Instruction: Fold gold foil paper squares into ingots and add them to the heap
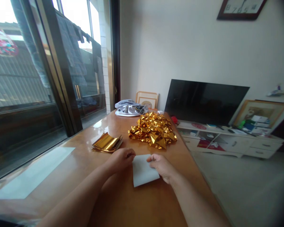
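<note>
A pale, whitish square sheet of paper is held between my two hands just above the table. At its upper left corner, my left hand is closed with fingers pinched on the edge. My right hand grips the sheet's right side, thumb lying over its face. Left of the sheet rests a stack of gold foil paper, its sheets slightly curled. Beyond the sheet a large heap of folded gold foil pieces covers part of the table.
The brown wooden table runs away from me. Folded clothes lie at its far end, and light reflects off its left side. A glass sliding door stands at the left. To the right are a television and a low white cabinet.
</note>
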`<state>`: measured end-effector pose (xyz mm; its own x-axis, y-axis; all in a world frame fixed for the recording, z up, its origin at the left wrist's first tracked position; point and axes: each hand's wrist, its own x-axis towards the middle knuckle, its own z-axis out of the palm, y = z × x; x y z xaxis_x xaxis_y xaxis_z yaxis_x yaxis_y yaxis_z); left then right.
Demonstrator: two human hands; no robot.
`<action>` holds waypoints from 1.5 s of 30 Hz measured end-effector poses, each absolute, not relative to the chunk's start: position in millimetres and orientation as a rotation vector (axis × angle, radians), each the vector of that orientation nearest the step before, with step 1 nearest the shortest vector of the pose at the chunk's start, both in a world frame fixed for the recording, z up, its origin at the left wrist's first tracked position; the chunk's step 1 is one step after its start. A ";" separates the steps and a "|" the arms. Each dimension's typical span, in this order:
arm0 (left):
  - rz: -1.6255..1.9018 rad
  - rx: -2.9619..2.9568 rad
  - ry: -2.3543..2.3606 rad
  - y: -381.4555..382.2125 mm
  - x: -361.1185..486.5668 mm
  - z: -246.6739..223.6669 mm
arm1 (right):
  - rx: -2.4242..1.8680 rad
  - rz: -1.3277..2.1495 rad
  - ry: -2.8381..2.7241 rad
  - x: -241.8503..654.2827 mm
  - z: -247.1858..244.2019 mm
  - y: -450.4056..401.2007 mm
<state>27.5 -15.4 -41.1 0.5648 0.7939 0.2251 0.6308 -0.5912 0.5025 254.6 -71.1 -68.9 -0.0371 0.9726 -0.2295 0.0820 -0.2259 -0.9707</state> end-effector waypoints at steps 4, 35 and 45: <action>0.533 2.466 1.124 -23.0 31.6 -29.4 | -1.416 1.360 -1.173 253.2 -70.5 -69.8; 0.308 2.789 0.735 -60.2 44.0 -22.3 | -1.343 1.328 -1.090 252.3 -67.7 -68.8; 0.293 2.891 0.772 -56.7 46.8 -30.8 | -1.566 0.584 -1.683 275.0 -53.1 -76.2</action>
<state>46.8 -56.7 -30.8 0.8498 0.5048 0.1517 0.4786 -0.8595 0.1793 275.0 -76.2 -53.1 0.0304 0.9763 0.2141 0.6336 0.1469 -0.7596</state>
